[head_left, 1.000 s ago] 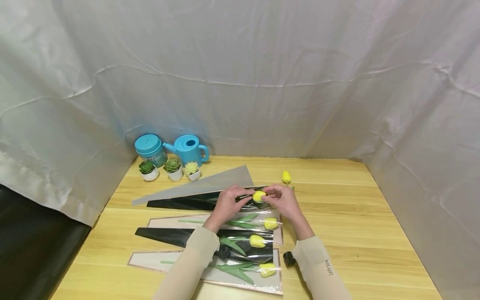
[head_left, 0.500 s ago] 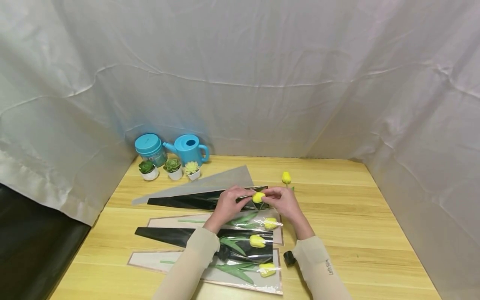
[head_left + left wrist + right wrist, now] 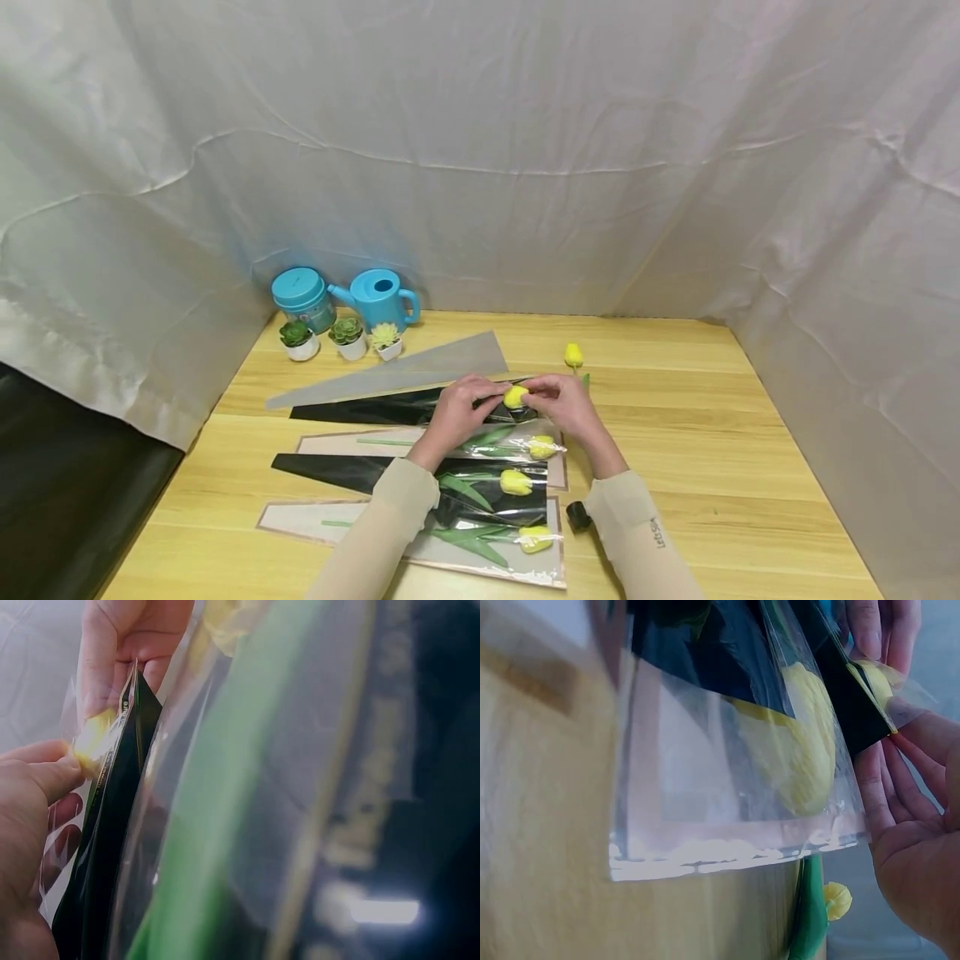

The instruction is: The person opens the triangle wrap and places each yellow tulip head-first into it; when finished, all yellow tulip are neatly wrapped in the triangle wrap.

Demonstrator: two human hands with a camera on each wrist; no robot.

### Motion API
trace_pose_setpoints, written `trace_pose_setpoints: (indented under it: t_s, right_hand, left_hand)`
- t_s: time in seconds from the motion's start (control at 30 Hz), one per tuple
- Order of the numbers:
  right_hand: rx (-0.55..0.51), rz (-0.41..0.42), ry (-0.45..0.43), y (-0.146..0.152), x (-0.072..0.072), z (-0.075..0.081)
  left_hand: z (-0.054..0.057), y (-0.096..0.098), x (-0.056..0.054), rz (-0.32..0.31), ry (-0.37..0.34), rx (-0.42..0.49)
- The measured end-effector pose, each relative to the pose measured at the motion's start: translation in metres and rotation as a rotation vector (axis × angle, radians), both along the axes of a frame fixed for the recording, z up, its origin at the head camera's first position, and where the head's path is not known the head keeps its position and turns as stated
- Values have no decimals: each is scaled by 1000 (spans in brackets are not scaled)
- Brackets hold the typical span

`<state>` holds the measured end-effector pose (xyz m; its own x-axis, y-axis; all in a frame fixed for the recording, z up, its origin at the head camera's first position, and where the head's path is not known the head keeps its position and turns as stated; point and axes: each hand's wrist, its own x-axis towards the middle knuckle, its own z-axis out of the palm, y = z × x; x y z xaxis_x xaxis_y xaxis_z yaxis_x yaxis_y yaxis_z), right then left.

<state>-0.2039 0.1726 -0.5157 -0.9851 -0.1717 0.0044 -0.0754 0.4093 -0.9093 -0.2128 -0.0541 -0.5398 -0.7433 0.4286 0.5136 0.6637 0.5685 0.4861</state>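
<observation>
A black flower sleeve (image 3: 360, 407) with a clear front lies across the table, a yellow tulip (image 3: 515, 397) at its wide right end. My left hand (image 3: 462, 410) pinches the sleeve beside the tulip head, thumb and forefinger on the clear film in the left wrist view. From the other side my right hand (image 3: 562, 403) grips the sleeve's open edge, its thumb (image 3: 922, 724) over the film by the yellow bloom. The tulip's stem is hidden behind the left hand. Just below lies a pale pink-edged sleeve (image 3: 330, 447) with another yellow tulip (image 3: 542, 447) inside.
Nearer the person lie a filled black sleeve (image 3: 322, 472) and a filled pale sleeve (image 3: 300, 515). A grey sleeve (image 3: 442, 362) lies behind. One loose tulip (image 3: 573, 356) is at the back right. A blue watering can (image 3: 378, 298), a blue-lidded jar (image 3: 300, 292) and potted succulents (image 3: 347, 336) stand back left.
The black sleeve and its tulip have shifted slightly toward the person, its narrow end dipping a little lower. Both hands keep their grip on it; the other sleeves stay put.
</observation>
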Motion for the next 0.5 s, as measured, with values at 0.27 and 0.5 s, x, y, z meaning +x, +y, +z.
trace_pose_setpoints:
  t_s: [0.27, 0.5]
  right_hand:
    - [-2, -4, -9, 4, 2, 0]
    - [42, -111, -10, 27, 4, 5]
  left_hand:
    - [-3, -4, -1, 22, -65, -25]
    - [-5, -8, 0, 32, -137, -50]
